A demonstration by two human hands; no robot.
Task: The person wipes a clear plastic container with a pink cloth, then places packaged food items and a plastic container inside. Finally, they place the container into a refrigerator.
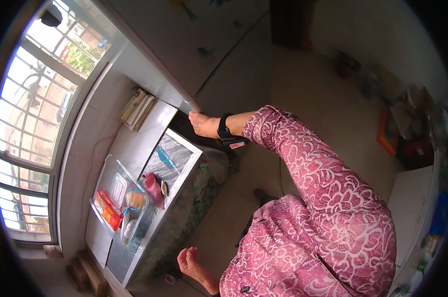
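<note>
My right hand (203, 124), with a black band on its wrist, is at the lower corner of a tall grey cabinet or refrigerator (231, 70), close against its edge. Its fingertips are hidden, so its hold cannot be made out. My left hand (188, 261) hangs low in front of my body, fingers curled in, with nothing visible in it. Between the hands and the window stands a table (135, 148) with a clear plastic container (138, 237) on it. The container holds red packets (109, 211) and other small items. A pink cloth (154, 189) lies beside it.
A stack of books or papers (138, 109) rests at the table's far corner, and a blue packet (165, 159) lies on the dark tabletop section. A patterned cloth (205, 185) hangs down the table's side. A barred window (31, 111) is at left; an orange-edged object (386, 133) is at right.
</note>
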